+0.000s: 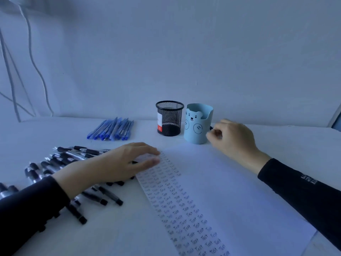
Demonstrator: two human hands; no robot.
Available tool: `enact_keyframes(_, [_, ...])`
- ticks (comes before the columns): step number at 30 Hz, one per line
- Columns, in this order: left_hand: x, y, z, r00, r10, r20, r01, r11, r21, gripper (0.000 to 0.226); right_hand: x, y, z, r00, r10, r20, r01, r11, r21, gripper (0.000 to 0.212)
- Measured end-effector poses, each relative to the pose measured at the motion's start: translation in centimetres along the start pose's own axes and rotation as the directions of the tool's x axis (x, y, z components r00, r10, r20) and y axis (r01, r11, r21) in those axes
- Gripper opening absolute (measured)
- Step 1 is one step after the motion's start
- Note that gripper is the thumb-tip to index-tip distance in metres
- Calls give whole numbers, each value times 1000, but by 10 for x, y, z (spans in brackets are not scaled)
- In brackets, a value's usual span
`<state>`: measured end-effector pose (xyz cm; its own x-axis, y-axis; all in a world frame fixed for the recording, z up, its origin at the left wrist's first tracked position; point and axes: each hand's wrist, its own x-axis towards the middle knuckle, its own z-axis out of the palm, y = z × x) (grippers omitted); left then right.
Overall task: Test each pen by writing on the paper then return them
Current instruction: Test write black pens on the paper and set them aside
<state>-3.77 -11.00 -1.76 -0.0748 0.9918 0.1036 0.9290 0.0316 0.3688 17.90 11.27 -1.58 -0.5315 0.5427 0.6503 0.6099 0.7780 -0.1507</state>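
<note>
Many rows of the word "Test" fill a strip down the left part of the paper (230,182); the right part is bare. We judge the testing well advanced.

- Black pens (60,159): a loose heap on the bench (120,237), left of the sheet and partly under the left forearm.
- Blue pens (110,131): a neater bunch farther back.
- No pens stand in either holder, so we take the returning as not yet done. Which pens have been tested we cannot tell.
- Left hand (118,163): fingers straight and flat, pressing the sheet's left edge, over the black heap.
- Right hand (232,139): fingers curled, just beside the blue bear cup (198,124). A small dark tip shows by its fingers; whether it grips a pen we cannot tell.
- Black mesh holder (169,118): just left of the cup.
- Cables (35,61): hanging on the wall, rear left.

In the way: the black heap crowds the sheet's left edge, where pens could roll onto the writing.
</note>
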Motion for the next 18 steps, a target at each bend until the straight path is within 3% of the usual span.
enact_keyframes(2, [0,-2,-7,998,-45,-54,44,999,-29,51,-7,-23,-1,998,-61,-3,61,989,136,25])
enact_keyframes(5, [-3,-15,-25,985,-63,-162,73,996,59,31,-21,-43,2,976,-215,-19,210,924,318,25])
enact_keyframes(8, [-9,-28,-43,978,-131,-162,138,990,31,8,-27,-40,10,952,-304,-31,292,875,385,22])
enact_keyframes(12, [-14,-38,-52,977,-191,-89,186,980,-67,11,-28,-32,17,960,-279,-2,250,858,449,21])
enact_keyframes(18, [-10,-43,-47,988,-138,-73,142,988,54,10,-28,-31,16,955,-298,11,263,859,440,20])
